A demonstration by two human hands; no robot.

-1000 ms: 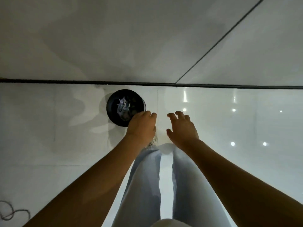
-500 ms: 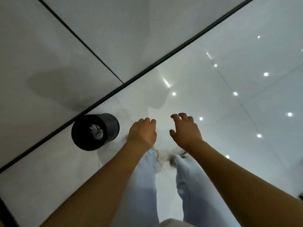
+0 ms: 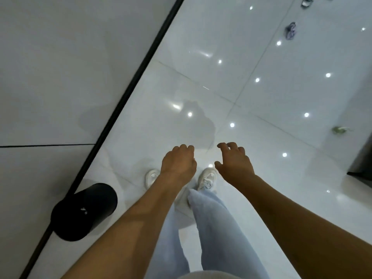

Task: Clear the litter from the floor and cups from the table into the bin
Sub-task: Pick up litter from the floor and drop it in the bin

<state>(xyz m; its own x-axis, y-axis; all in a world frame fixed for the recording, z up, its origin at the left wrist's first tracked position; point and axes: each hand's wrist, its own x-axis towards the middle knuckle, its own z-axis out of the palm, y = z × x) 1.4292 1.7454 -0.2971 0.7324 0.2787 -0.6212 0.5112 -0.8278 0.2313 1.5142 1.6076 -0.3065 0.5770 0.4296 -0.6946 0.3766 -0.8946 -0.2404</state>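
The black round bin stands on the white floor by the wall at lower left, with crumpled paper barely visible inside. My left hand hangs in front of me with fingers loosely curled and nothing in it. My right hand is beside it, fingers relaxed and spread, also holding nothing. Crumpled litter lies far off on the floor: a bluish piece at upper right, another piece at the top edge, and a greenish scrap at right.
A dark skirting line marks the wall on the left. A dark piece of furniture stands at the right edge. My white shoes and light trousers are below my hands. Glossy white tiles stretch ahead.
My view has swung right, away from the bin, which slid to the lower left. Litter on the far floor has come into view. Both hands stay held out with nothing in them.
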